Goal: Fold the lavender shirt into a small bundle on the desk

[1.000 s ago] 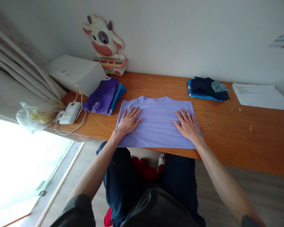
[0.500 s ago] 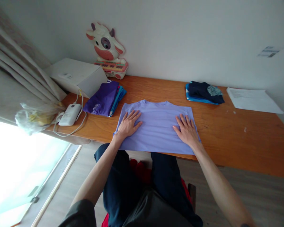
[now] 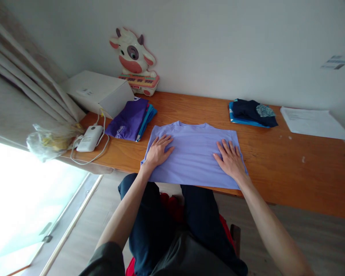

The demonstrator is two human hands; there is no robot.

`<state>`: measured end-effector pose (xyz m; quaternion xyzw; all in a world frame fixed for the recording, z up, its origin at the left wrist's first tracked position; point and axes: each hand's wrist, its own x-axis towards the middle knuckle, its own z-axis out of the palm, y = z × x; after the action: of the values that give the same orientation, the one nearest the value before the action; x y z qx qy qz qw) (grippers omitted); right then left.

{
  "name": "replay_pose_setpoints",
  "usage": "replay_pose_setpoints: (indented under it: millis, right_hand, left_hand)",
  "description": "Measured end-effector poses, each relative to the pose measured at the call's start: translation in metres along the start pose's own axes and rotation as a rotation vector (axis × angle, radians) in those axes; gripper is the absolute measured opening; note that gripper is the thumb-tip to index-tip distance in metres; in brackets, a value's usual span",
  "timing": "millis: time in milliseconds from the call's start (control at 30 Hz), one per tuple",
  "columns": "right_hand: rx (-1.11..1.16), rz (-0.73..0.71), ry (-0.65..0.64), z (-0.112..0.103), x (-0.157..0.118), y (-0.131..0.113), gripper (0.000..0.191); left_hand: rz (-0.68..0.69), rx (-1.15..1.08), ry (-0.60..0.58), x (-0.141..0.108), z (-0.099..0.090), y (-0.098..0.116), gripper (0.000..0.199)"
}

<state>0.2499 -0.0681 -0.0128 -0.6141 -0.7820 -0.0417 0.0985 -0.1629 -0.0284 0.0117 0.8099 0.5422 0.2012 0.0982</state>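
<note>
A lavender shirt (image 3: 194, 153) lies partly folded and flat on the wooden table (image 3: 290, 172), its collar toward the wall and its lower edge at the table's front edge. My left hand (image 3: 158, 150) rests flat on the shirt's left side, fingers spread. On the shirt's right side my right hand (image 3: 231, 160) lies flat too, fingers apart. Neither hand grips the cloth.
Folded purple and teal clothes (image 3: 130, 119) lie to the left, beside a white box (image 3: 99, 92) and a white device with a cable (image 3: 89, 138). A cow-shaped toy keyboard (image 3: 136, 63) leans on the wall. Dark folded clothes (image 3: 251, 111) and papers (image 3: 313, 119) sit at the right.
Both hands stay flat on the shirt and have slid slightly toward me. The view has shifted a little with my head.
</note>
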Motion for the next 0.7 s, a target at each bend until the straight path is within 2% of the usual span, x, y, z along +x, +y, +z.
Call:
replay_pose_setpoints:
  millis: [700]
  right_hand:
    - [0.072, 0.014, 0.021, -0.0016, 0.0022, -0.0001, 0.075]
  left_hand:
    - [-0.016, -0.091, 0.091, -0.0026, 0.0060, -0.0035, 0.046]
